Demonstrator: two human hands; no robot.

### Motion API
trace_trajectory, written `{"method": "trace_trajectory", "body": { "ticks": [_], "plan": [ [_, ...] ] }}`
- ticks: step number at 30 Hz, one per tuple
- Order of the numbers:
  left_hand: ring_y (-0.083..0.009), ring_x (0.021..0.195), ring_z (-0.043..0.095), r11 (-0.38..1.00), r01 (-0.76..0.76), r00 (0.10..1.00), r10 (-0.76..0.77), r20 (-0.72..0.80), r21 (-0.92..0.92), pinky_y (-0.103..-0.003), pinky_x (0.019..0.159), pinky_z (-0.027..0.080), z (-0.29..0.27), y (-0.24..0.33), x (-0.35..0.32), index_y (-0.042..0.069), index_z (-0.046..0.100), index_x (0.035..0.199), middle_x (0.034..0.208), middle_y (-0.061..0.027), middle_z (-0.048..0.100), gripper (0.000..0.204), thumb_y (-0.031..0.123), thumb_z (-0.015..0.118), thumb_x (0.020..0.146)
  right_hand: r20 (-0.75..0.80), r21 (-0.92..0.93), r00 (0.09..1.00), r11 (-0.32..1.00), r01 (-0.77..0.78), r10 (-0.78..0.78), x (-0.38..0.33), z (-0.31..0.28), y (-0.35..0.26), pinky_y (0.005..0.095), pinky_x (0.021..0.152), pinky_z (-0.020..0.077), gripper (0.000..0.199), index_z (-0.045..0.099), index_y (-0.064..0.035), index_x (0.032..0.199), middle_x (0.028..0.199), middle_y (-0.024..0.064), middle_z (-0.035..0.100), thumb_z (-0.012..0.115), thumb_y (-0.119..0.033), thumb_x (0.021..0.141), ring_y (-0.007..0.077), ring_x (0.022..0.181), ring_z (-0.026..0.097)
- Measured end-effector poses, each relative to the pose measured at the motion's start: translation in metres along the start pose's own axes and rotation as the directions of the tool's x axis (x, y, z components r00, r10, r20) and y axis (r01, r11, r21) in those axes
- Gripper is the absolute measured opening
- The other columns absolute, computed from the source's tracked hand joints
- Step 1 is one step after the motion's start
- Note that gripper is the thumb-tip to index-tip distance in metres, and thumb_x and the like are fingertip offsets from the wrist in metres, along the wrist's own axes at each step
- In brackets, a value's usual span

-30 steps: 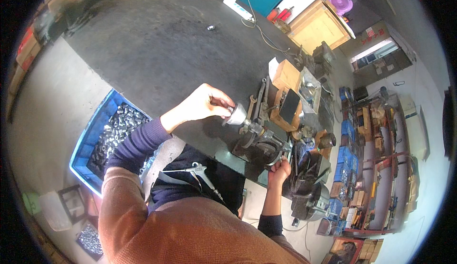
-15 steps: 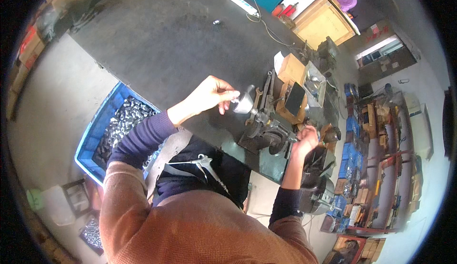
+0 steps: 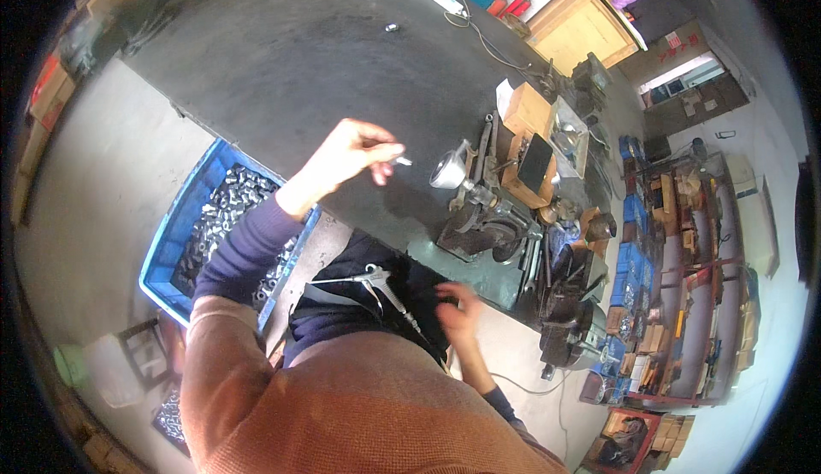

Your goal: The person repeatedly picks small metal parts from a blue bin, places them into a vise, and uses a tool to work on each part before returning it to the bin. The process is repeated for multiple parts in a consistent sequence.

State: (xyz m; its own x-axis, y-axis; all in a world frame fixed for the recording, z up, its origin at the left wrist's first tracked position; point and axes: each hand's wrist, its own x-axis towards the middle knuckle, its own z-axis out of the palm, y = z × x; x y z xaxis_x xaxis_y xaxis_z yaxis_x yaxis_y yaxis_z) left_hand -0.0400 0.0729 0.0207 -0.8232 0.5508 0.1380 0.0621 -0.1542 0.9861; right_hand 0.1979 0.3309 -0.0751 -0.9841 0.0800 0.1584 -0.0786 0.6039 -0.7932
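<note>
My left hand (image 3: pixel 351 153) is raised over the dark floor and pinches a small silvery metal piece (image 3: pixel 402 161) between thumb and fingers. It hangs a little left of a shiny funnel-shaped part (image 3: pixel 446 169) on a small dark bench machine (image 3: pixel 479 222). My right hand (image 3: pixel 457 310) is blurred, low near my lap, fingers loosely apart, holding nothing that I can see. It sits just below the machine's base.
A blue crate (image 3: pixel 184 235) of several small silvery metal parts stands at my left. Wooden boxes (image 3: pixel 526 115) and tools crowd the bench beyond the machine. A dark vise-like block (image 3: pixel 569 337) and blue bins (image 3: pixel 633 260) lie to the right. A pale wooden cabinet (image 3: pixel 577 21) stands far back.
My left hand has drawn back left from the funnel-shaped part with a small metal piece. My right hand has dropped from the machine toward my lap.
</note>
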Motion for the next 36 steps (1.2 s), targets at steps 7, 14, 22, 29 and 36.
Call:
{"method": "trace_trajectory", "body": {
  "ticks": [7, 14, 22, 29, 36],
  "plan": [
    [-0.0117, 0.051, 0.056, 0.931, 0.25, 0.932, -0.155, -0.329, 0.268, -0.024, 0.05, 0.046, -0.076, -0.03, -0.117, -0.006, 0.062, 0.078, 0.06, -0.0079, 0.06, 0.022, 0.016, 0.064, 0.079, 0.462, 0.26, 0.861, 0.896, -0.36, 0.212, -0.003, 0.078, 0.058, 0.0232, 0.062, 0.0451, 0.04, 0.054, 0.0041, 0.11, 0.083, 0.0079, 0.062, 0.056, 0.0, 0.07, 0.012, 0.067, 0.056],
    [-0.0304, 0.067, 0.061, 0.274, 0.461, 0.878, -0.005, -0.478, 0.844, -0.038, 0.063, 0.048, -0.128, -0.09, -0.201, 0.007, 0.066, 0.081, 0.066, -0.0142, 0.061, 0.018, 0.021, 0.067, 0.069, 0.501, 0.326, 0.772, 0.741, -0.587, 0.391, -0.012, 0.071, 0.074, 0.0241, 0.064, 0.0438, 0.038, 0.058, 0.0043, 0.106, 0.085, 0.0086, 0.062, 0.056, -0.009, 0.07, 0.0138, 0.073, 0.057],
    [-0.0316, 0.066, 0.061, 0.517, 0.327, 0.834, 0.236, -0.499, 0.791, -0.036, 0.061, 0.048, -0.109, -0.047, -0.132, 0.003, 0.065, 0.079, 0.066, -0.0172, 0.06, 0.013, 0.014, 0.063, 0.074, 0.741, 0.383, 0.597, 0.535, -0.753, 0.309, 0.016, 0.036, -0.013, 0.0231, 0.054, 0.0401, 0.038, 0.057, 0.0041, 0.105, 0.084, 0.0102, 0.061, 0.059, -0.014, 0.071, 0.013, 0.062, 0.052],
    [-0.0277, 0.071, 0.064, 0.682, 0.234, 0.775, 0.3, -0.556, 0.693, -0.033, 0.067, 0.049, -0.143, -0.069, -0.07, 0.002, 0.064, 0.084, 0.076, -0.0186, 0.063, 0.016, 0.005, 0.054, 0.072, 0.797, 0.454, 0.599, 0.579, -0.677, 0.076, 0.124, -0.063, -0.163, 0.0231, 0.036, 0.0364, 0.084, 0.043, 0.0148, 0.115, 0.082, 0.0242, 0.059, 0.074, -0.042, 0.06, 0.0124, 0.042, 0.048],
    [-0.0288, 0.077, 0.063, 0.597, 0.31, 0.656, 0.429, -0.621, 0.74, -0.035, 0.069, 0.049, -0.18, -0.103, -0.019, 0.006, 0.065, 0.086, 0.082, -0.0163, 0.063, 0.017, 0.01, 0.053, 0.074, 0.816, 0.007, 0.571, 0.986, -0.166, 0.09, 0.298, -0.056, -0.243, 0.0198, 0.031, 0.0357, 0.043, 0.055, -0.0044, 0.09, 0.074, 0.0173, 0.062, 0.063, -0.043, 0.073, 0.0081, 0.039, 0.047]
  ]
}}
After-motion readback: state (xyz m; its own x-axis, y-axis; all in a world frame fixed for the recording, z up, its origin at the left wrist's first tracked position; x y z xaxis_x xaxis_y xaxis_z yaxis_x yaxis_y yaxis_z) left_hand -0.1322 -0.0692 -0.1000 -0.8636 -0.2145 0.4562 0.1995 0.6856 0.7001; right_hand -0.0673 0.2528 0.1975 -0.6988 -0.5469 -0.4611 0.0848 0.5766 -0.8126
